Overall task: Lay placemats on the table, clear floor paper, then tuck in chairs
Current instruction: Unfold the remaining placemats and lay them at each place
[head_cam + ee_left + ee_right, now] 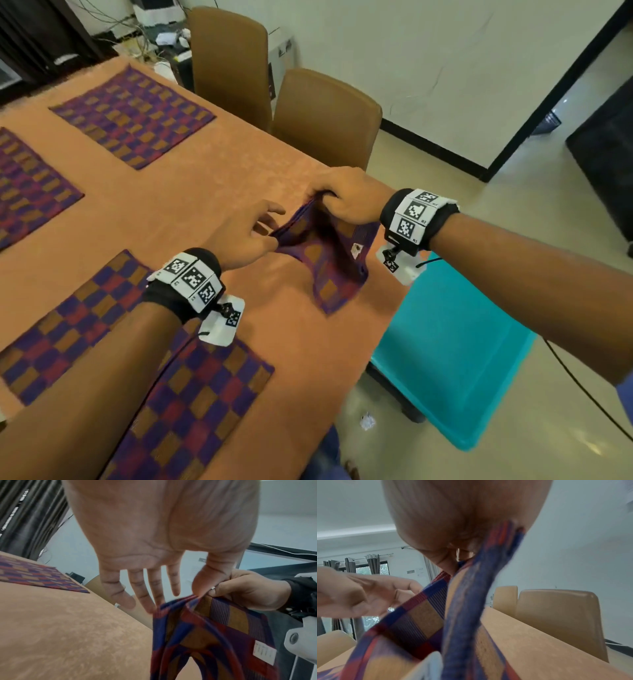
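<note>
Four purple-and-orange checked woven placemats [133, 116] flat on orange-clothed table [212, 171]. Fifth, folded checked placemat [322, 253], hangs over table corner: my right hand [346, 198] pinches top edge, my left hand [246, 236], fingers loose, reaches for fold. Crumpled white floor paper [367, 420] uncleared; tan chairs [325, 116] left.

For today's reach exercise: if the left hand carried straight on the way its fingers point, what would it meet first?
Probably the folded placemat held by the right hand; the left hand already seems at its edge.

Orange-clothed table [212, 178] bears four flat placemats [132, 114].
</note>
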`<act>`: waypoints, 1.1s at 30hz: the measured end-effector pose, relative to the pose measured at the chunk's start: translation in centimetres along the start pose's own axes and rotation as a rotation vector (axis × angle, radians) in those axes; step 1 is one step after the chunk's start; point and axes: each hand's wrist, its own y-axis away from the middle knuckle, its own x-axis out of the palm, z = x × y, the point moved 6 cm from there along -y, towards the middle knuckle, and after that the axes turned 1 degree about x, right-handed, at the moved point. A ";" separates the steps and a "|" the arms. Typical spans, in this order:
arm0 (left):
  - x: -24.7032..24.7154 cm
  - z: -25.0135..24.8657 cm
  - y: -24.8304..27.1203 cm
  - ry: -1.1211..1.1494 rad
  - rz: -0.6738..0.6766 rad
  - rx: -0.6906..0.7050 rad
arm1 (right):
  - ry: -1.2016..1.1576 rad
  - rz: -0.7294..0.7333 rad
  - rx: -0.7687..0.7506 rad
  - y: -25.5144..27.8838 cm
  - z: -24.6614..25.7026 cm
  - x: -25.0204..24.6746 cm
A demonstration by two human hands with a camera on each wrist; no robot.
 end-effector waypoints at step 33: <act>-0.5 0.1 -7.1 0.122 -0.050 -0.029 | -0.265 0.052 0.010 -4.0 -5.8 -2.6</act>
